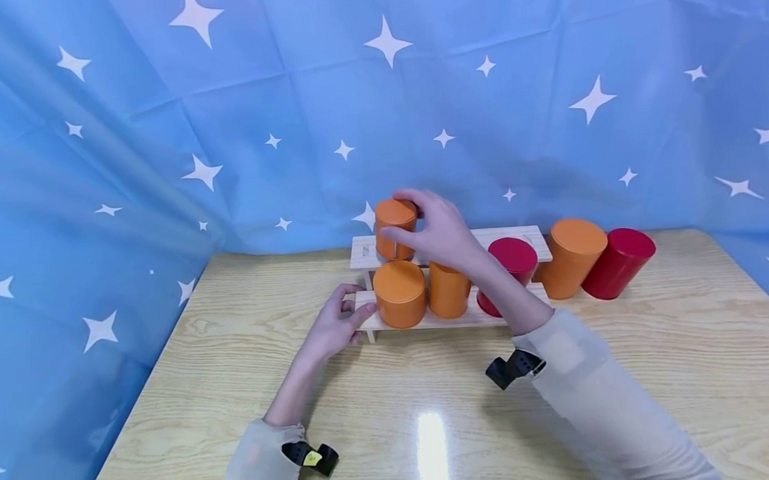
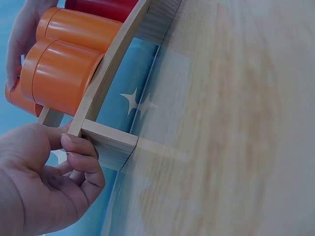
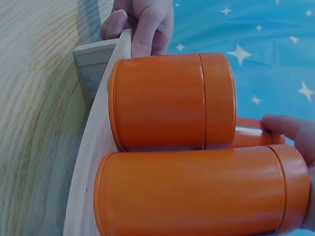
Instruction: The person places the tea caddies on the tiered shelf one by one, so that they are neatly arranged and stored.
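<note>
Blue curtain [image 1: 312,106] backs a worktop [image 1: 234,364] bearing a rack [image 1: 362,251]. Lower tier [image 1: 450,323]: three cans [image 1: 401,301], contents hidden. Right hand [image 1: 445,229]: grip curls round an orange can [image 1: 387,224] at the upper tier [image 1: 481,237]; left hand [image 1: 330,326] pinches the rack's end.

No text, brand or number can be read; a yellow label [image 1: 312,458] is carried by the black wrist strap [image 1: 294,451] fitted on the left sleeve [image 1: 258,465], its marking being too small to be deciphered
</note>
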The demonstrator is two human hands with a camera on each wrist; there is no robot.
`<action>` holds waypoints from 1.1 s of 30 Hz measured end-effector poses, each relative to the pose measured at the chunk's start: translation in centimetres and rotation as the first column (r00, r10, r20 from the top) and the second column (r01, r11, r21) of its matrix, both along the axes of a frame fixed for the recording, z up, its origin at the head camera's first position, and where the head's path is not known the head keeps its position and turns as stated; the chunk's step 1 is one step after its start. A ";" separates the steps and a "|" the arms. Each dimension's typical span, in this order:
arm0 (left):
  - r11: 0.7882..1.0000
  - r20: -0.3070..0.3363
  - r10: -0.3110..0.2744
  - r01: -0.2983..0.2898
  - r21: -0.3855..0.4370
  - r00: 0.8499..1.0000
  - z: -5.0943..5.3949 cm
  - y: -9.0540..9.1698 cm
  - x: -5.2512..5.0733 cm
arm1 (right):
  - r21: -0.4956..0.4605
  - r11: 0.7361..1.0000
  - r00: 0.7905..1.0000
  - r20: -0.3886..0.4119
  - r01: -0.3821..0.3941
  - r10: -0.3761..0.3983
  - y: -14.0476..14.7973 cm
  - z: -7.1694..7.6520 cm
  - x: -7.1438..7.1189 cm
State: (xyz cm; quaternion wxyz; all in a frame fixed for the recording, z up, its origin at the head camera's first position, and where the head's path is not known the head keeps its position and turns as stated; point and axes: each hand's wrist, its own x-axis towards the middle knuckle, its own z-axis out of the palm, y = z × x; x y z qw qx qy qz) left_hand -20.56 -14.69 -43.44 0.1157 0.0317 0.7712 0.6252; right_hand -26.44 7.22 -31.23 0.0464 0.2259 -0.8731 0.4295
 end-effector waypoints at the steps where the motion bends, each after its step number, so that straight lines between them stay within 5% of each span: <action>1: 1.000 -0.001 -0.001 0.001 -0.001 1.000 0.0 0.0 0.0 | 0.006 1.000 1.000 0.005 -0.003 0.003 0.0 0.0 0.0; 33: 1.000 -0.010 0.005 -0.005 0.003 1.000 -0.3 0.0 0.0 | 0.078 0.996 0.998 0.064 -0.033 0.028 -0.2 0.1 0.1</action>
